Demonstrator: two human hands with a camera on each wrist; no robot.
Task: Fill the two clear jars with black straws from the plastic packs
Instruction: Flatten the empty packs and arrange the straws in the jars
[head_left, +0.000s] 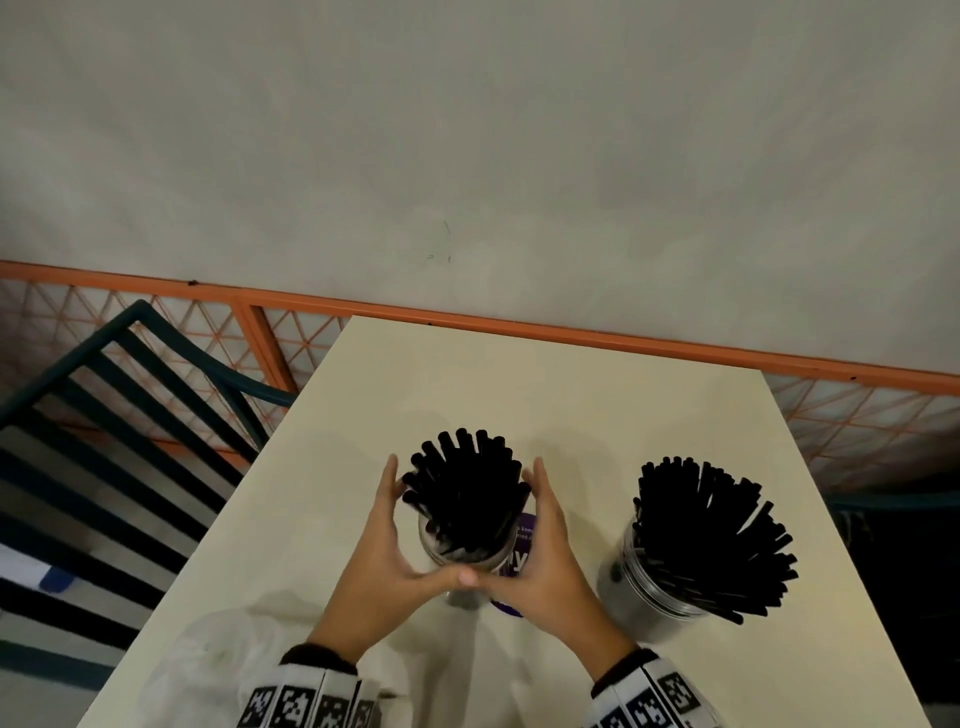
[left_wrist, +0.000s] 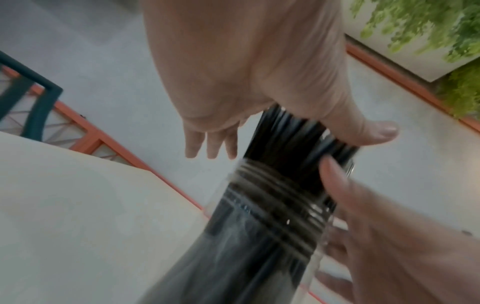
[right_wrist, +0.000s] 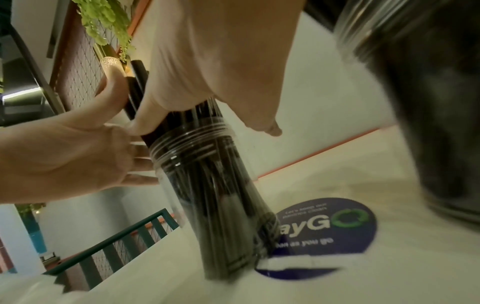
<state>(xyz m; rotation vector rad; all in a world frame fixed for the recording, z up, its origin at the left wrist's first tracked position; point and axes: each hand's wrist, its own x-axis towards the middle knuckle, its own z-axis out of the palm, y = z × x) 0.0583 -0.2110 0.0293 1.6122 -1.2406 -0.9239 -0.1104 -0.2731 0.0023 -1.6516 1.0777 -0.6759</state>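
I am cupping both hands around the bundle of black straws (head_left: 465, 488) that is standing in the left clear jar (head_left: 466, 553) near the middle of the cream bench (head_left: 597, 395). My left hand (head_left: 387, 551) is lying along the left side of the bundle, fingers straight and spread, and in the left wrist view its thumb is pressing against the straws just above the jar's threaded rim. My right hand (head_left: 545, 556) is mirroring it on the right side, fingers straight and leaning on the straws. My two thumb tips are touching each other at the near side of the jar mouth. The straws are fanning out above the rim between my palms. The jar is standing on the edge of a round purple sticker (right_wrist: 330, 236) on the bench. The right clear jar (head_left: 654, 587) is standing well to the right of my right hand, apart from it, with its own black straws (head_left: 717, 535) splaying out. A dark green chair (head_left: 119, 415) is standing beside the bench on my left.
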